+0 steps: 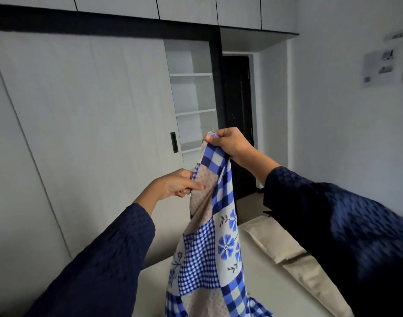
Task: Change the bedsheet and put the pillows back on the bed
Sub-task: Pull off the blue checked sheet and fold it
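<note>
A blue, white and beige patchwork bedsheet (209, 243) with checks and blue flowers hangs in front of me, bunched lengthwise. My right hand (228, 143) grips its top corner, raised at chest height. My left hand (177, 184) pinches the sheet's left edge lower down, fingers curled on the cloth. The sheet's lower part drops onto the bare pale mattress (271, 284). A beige pillow (285, 245) lies on the mattress to the right, partly hidden by my dark blue right sleeve.
A grey sliding wardrobe (86, 124) fills the left, its door partly slid aside showing white shelves (193, 106). A dark doorway (238, 115) stands behind my right hand. The white wall on the right carries papers (378, 67).
</note>
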